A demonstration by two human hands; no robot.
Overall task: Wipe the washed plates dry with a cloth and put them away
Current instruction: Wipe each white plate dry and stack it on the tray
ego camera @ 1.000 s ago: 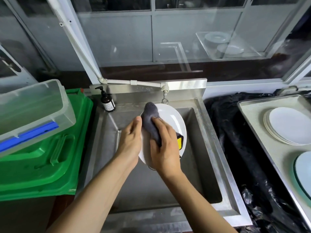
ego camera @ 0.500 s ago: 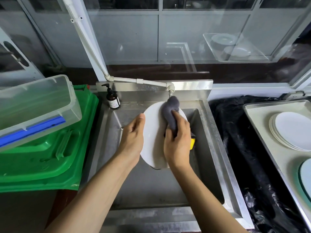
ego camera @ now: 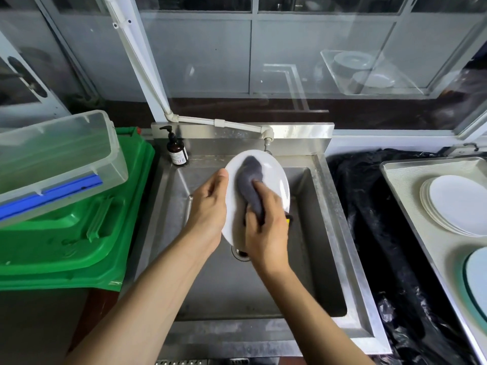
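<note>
Over the steel sink (ego camera: 326,233) a white plate (ego camera: 274,177) stands tilted on its edge. My left hand (ego camera: 208,209) grips its left rim, thumb on the front. My right hand (ego camera: 266,227) holds a grey cloth (ego camera: 250,183) pressed against the plate's face. A stack of white plates (ego camera: 453,204) lies on a metal tray (ego camera: 400,175) at the right, and part of another plate (ego camera: 477,280) shows at the right edge.
A brown soap bottle (ego camera: 177,151) stands at the sink's back left corner under a white pipe and tap (ego camera: 267,138). A clear plastic box (ego camera: 52,159) rests on green crates (ego camera: 79,241) at the left. Black plastic sheeting (ego camera: 369,233) lies between sink and tray.
The cloth has slid back from the plate's upper right toward its middle, with my right hand following. The left hand keeps its grip on the rim.
</note>
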